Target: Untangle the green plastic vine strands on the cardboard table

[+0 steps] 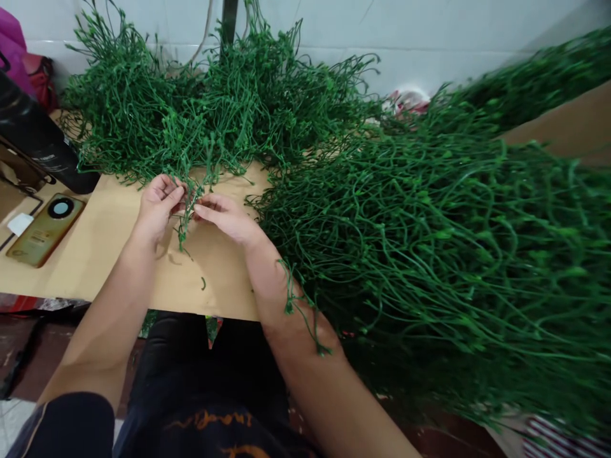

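Observation:
Between my two hands, above the tan tabletop (229, 289), is a slim sprig of green plastic plant stems (188, 207). My left hand (162, 198) pinches it from the left, thumb against the curled fingers. From the right, my right hand (222, 215) closes thumb and fingers on the same sprig. Its lower tip hangs toward the table, and its upper end overlaps the heap behind. A small loose green bit (203, 283) lies on the tabletop below. A few stray stems (305, 308) rest across my right forearm.
A heap of green stems (229, 108) lines the back by the tiled wall. A much bigger pile (453, 254) fills the right side, close against my right arm. At left are a phone (46, 230) and a black cylindrical container (41, 137).

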The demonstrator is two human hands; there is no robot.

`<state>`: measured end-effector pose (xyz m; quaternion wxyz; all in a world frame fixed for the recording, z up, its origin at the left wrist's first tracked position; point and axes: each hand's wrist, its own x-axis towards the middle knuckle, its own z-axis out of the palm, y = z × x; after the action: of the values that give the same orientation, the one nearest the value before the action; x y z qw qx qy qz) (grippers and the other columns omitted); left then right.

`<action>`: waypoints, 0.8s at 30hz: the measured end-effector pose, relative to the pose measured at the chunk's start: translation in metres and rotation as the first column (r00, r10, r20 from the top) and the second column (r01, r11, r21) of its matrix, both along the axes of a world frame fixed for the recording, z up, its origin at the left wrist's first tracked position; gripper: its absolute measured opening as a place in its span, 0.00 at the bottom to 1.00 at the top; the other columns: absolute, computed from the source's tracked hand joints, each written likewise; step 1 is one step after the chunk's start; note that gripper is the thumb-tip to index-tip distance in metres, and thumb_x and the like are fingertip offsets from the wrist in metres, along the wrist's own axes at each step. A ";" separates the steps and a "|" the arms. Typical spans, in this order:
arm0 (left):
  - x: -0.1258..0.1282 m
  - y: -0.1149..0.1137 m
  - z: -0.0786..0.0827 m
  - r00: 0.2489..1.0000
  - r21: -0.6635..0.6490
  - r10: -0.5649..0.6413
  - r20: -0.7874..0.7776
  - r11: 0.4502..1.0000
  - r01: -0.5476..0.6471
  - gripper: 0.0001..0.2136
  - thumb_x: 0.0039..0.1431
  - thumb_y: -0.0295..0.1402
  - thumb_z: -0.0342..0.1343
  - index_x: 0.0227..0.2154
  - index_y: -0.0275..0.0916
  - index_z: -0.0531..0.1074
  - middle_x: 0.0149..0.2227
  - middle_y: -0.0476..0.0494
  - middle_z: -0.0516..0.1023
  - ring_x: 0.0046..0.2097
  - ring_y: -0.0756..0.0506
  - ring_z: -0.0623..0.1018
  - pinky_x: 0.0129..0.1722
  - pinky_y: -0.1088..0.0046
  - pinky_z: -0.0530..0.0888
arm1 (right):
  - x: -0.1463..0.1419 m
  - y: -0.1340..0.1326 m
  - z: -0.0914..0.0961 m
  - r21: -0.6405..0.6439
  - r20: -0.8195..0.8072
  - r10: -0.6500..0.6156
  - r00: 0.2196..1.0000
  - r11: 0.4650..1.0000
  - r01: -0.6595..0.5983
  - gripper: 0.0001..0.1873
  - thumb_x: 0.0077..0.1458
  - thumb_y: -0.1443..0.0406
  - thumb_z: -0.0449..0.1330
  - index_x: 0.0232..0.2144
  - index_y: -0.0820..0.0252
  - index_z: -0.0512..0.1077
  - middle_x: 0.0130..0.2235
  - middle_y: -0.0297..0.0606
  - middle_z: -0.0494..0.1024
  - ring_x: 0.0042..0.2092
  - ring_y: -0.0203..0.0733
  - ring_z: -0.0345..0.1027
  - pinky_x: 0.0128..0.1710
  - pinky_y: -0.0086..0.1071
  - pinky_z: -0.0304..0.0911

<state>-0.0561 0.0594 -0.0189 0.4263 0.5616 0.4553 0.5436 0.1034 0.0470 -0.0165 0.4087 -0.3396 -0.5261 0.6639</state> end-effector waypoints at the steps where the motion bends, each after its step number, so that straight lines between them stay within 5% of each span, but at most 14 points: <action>1: 0.000 0.000 -0.002 1.000 0.001 0.002 -0.013 1.000 -0.002 0.18 0.48 0.45 0.61 0.27 0.42 0.58 0.31 0.49 0.71 0.34 0.49 0.75 0.32 0.73 0.73 | -0.001 0.000 0.000 -0.024 -0.021 -0.010 1.000 1.000 0.009 0.17 0.44 0.57 0.67 0.27 0.61 0.66 0.27 0.30 0.71 0.30 0.28 0.64 0.34 0.26 0.64; 6: 0.003 0.000 -0.006 0.994 0.017 0.021 -0.105 1.000 -0.019 0.18 0.51 0.49 0.58 0.29 0.43 0.59 0.30 0.49 0.71 0.35 0.48 0.75 0.30 0.73 0.73 | -0.001 -0.004 0.006 -0.120 -0.046 0.004 0.999 0.993 -0.010 0.17 0.49 0.53 0.63 0.28 0.60 0.64 0.26 0.29 0.69 0.28 0.28 0.64 0.28 0.24 0.63; 12: 0.008 -0.005 0.000 0.995 -0.019 -0.006 -0.095 1.000 0.004 0.17 0.49 0.46 0.60 0.31 0.42 0.61 0.35 0.47 0.74 0.37 0.48 0.76 0.32 0.73 0.74 | -0.001 0.001 0.002 -0.131 -0.013 -0.143 0.990 0.981 0.140 0.13 0.48 0.61 0.64 0.27 0.59 0.63 0.25 0.27 0.66 0.26 0.27 0.60 0.25 0.24 0.61; 18: -0.009 0.007 -0.006 0.973 -0.073 0.231 -0.023 0.970 -0.233 0.09 0.51 0.34 0.57 0.34 0.42 0.63 0.35 0.47 0.72 0.36 0.49 0.75 0.32 0.74 0.74 | -0.003 0.008 -0.007 -0.064 0.044 -0.240 0.970 0.968 0.242 0.13 0.55 0.62 0.58 0.25 0.57 0.57 0.23 0.27 0.62 0.24 0.28 0.58 0.26 0.26 0.62; 22: -0.003 -0.003 0.003 0.887 0.302 0.431 -0.163 0.878 -0.371 0.08 0.54 0.32 0.55 0.37 0.42 0.66 0.40 0.44 0.72 0.42 0.47 0.73 0.40 0.70 0.74 | -0.003 0.011 -0.017 0.070 0.110 -0.349 0.931 0.937 0.343 0.12 0.56 0.60 0.56 0.27 0.56 0.56 0.25 0.28 0.61 0.25 0.29 0.58 0.25 0.26 0.61; 24: 0.008 -0.015 0.012 0.857 0.524 0.433 -0.279 0.817 -0.242 0.07 0.54 0.31 0.54 0.37 0.41 0.70 0.41 0.43 0.73 0.45 0.45 0.73 0.45 0.66 0.73 | -0.002 0.012 -0.021 0.148 0.123 -0.319 0.940 0.942 0.300 0.10 0.57 0.60 0.54 0.29 0.56 0.56 0.26 0.29 0.60 0.26 0.29 0.58 0.25 0.26 0.60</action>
<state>-0.0479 0.0447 -0.0071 0.0733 0.6518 0.4782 0.5840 0.1016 0.0589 -0.0373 0.4897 -0.4388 -0.5355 0.5299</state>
